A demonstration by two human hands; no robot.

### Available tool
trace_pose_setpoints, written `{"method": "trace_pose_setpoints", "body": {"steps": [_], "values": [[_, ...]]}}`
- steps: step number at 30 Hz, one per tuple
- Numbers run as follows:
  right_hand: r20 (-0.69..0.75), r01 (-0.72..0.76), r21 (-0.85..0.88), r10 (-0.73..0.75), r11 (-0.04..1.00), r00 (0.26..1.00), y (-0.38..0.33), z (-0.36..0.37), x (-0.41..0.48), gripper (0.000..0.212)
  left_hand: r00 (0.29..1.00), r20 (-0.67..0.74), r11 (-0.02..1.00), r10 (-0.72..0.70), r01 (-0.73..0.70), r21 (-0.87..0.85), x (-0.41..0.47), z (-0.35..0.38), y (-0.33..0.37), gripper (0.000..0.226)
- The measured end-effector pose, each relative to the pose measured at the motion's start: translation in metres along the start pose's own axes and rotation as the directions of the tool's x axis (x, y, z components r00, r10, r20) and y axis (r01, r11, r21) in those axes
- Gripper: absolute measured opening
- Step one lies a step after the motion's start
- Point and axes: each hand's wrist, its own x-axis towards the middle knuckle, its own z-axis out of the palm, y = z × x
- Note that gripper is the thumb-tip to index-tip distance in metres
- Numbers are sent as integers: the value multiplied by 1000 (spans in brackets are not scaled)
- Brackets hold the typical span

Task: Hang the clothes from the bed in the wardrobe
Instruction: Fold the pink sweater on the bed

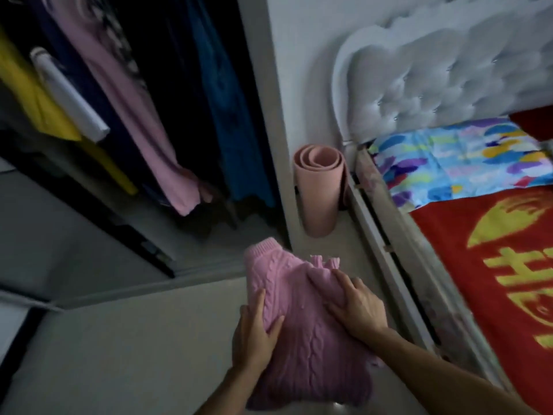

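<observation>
Head view: a folded pink sweater (305, 339) was held off the floor before the open wardrobe (270, 145), beside the bed (389, 235). The left hand (254, 333) had its grip clamped on the sweater's left edge. The right hand (356, 307) lay flat on top, fingers apart. The knit looked soft, light and stretchy, probably best taken at the shoulders.
</observation>
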Motion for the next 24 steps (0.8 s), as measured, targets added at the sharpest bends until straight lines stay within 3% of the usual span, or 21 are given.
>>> {"method": "trace_pose_setpoints", "body": {"steps": [6, 13, 20, 24], "values": [[111, 67, 1, -67, 998, 992, -115, 77, 36, 76, 996, -13, 995, -90, 90, 29, 33, -57, -122, 73], [196, 84, -29, -77, 996, 977, -181, 136, 89, 77, 982, 36, 982, -188, 186, 41, 79, -71, -201, 73], [266, 69, 10, -69, 998, 961, -236, 246, 209, 76, 961, 71, 962, -268, 264, 63, 199, -60, -301, 81], [278, 48, -3, -45, 999, 960, -252, 324, 282, 76, 943, 115, 949, -313, 305, 82, 281, -36, -363, 74]]}}
